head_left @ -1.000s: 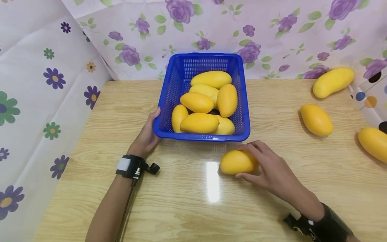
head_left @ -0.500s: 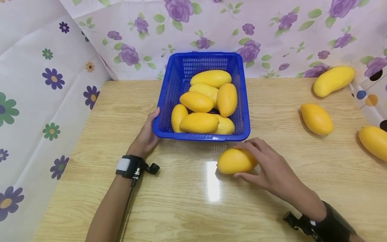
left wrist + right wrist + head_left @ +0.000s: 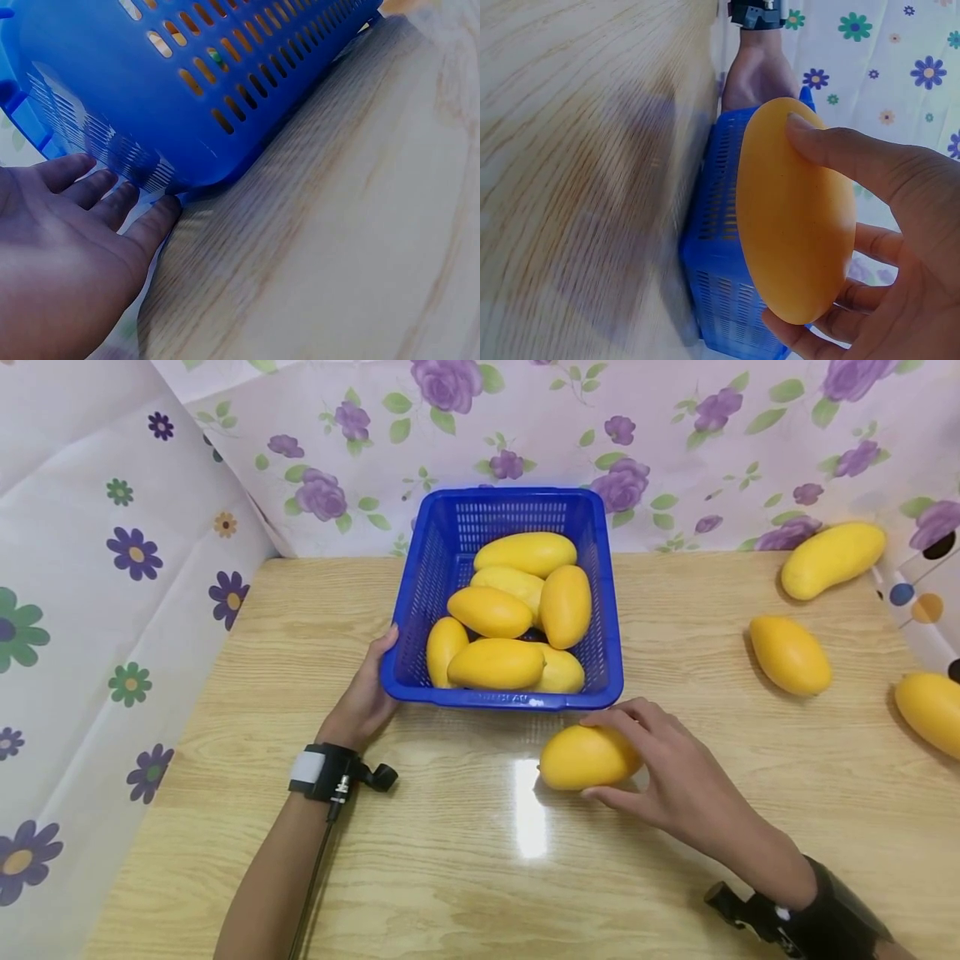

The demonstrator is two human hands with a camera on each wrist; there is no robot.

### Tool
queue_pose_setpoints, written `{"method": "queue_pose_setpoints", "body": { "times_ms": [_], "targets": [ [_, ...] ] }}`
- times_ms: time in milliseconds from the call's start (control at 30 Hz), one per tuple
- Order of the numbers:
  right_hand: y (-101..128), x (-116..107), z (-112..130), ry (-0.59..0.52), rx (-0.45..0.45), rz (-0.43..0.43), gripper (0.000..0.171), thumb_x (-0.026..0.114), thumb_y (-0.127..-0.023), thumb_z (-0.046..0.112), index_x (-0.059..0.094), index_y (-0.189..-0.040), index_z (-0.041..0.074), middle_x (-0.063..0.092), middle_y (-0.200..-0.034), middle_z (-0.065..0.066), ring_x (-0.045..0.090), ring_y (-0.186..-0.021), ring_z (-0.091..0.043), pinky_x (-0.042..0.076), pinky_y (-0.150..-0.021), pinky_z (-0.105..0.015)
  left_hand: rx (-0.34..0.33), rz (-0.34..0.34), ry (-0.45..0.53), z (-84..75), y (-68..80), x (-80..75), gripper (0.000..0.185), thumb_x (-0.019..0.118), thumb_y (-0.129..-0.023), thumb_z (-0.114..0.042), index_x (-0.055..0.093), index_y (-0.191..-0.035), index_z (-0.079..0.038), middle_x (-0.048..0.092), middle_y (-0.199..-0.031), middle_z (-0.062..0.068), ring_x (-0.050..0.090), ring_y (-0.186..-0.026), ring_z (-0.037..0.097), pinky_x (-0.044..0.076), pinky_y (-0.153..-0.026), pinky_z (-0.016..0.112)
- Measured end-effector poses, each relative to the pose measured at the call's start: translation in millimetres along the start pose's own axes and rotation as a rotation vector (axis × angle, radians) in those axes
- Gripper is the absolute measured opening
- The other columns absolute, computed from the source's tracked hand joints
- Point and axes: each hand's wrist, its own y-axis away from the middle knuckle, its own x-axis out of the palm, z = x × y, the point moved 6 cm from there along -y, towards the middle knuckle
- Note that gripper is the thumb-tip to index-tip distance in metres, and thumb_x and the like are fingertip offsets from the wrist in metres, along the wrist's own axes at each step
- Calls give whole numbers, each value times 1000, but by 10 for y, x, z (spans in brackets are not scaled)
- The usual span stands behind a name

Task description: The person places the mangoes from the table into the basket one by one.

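Near the front right corner of the blue basket (image 3: 427, 696), the mango (image 3: 581, 760) pinched in the right hand (image 3: 675, 777) has edged slightly left within the last second yet remains outside, while the left hand (image 3: 362, 700), fingers fairly straight, touches the basket's left side

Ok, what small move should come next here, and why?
Probably raise the mango over the near rim of the blue plastic basket: the right hand grips that mango just in front, the left hand touches the basket's side, and other mangoes lie inside.
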Motion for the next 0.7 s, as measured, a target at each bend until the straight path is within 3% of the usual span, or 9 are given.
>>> {"method": "queue_pose_setpoints", "body": {
  "times_ms": [700],
  "targets": [
    [-2,-115,151,-18,-50,-39,73,94,-68,41,60,-130,27,56,-124,2,54,-112,-20,47,-92,-44,16,18,-5,2,-15,5,65,44,-104,-55,23,-161,-33,25,-165,2,34,-139,19,35,-109,31]
  ]
}}
